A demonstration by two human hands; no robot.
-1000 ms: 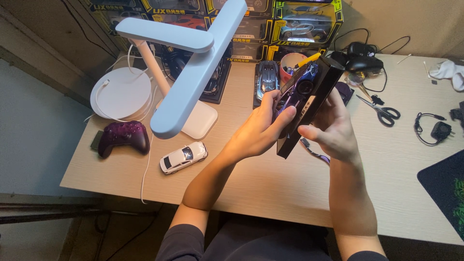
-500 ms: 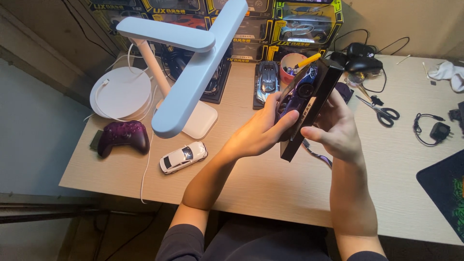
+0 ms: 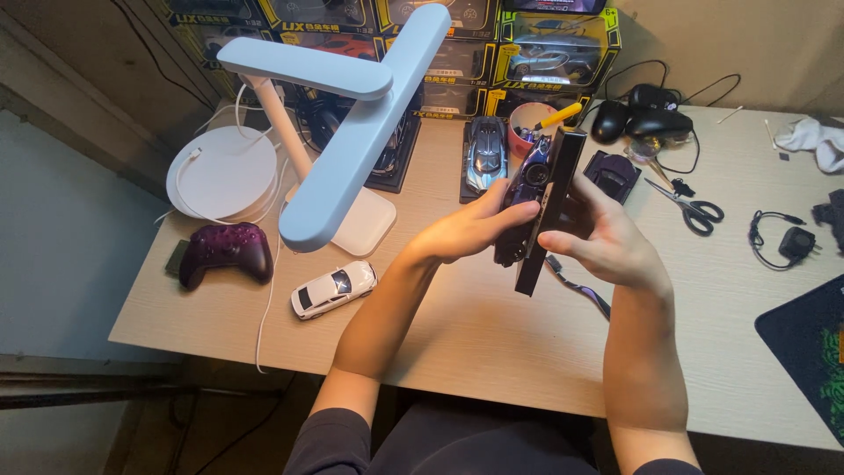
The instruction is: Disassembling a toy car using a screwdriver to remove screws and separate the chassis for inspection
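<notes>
While we look down over the desk [image 3: 492,343], our left hand [image 3: 470,229] is clamped on a dark purple model car [image 3: 520,198], fingers over its roof and thumb beneath, and our right hand [image 3: 611,242] is clamped on the flat black base [image 3: 549,207] that the car sits against, the whole piece lifted above the middle of the desk and tilted almost on edge. Along the back wall we see a row of yellow-and-black boxes with clear windows [image 3: 558,44], stacked in two tiers, each showing a model car inside; one at the right holds a silver-blue car. Just in front of them stands a pink cup [image 3: 527,119] with a yellow-handled tool [image 3: 558,116] sticking out of it, and beside the cup a blue-grey model car [image 3: 485,149] rests on its own black plinth. A white desk lamp [image 3: 352,132] reaches across the left half. Near the left edge lie a purple game controller [image 3: 227,251] and a small white model car [image 3: 334,288], with a white round disc [image 3: 224,171] behind them. To the right we see scissors [image 3: 690,204], a black computer mouse [image 3: 659,121] and a dark mat corner [image 3: 804,347].
</notes>
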